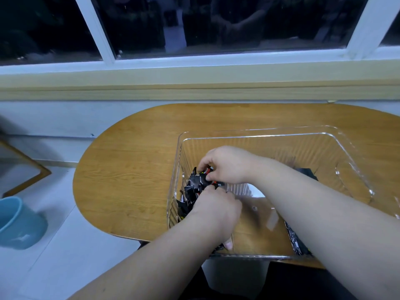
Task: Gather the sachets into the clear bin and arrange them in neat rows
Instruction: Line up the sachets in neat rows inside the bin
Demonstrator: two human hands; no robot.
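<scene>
L hand (216,211), R hand (227,165) fingers (205,163) pinch sachets (194,185) inside clear bin (281,135) — blue tub (17,221) beside table (129,169).

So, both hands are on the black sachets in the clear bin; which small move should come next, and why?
Probably square the sachets upright against the left wall of the clear bin: the right hand and left hand hold a jumbled bunch there, not yet a row.

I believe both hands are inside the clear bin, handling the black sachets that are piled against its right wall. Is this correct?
Not quite: the side is wrong. In the head view, the left hand and right hand are inside the clear bin, handling the black sachets piled against its left wall, not its right wall.
</scene>
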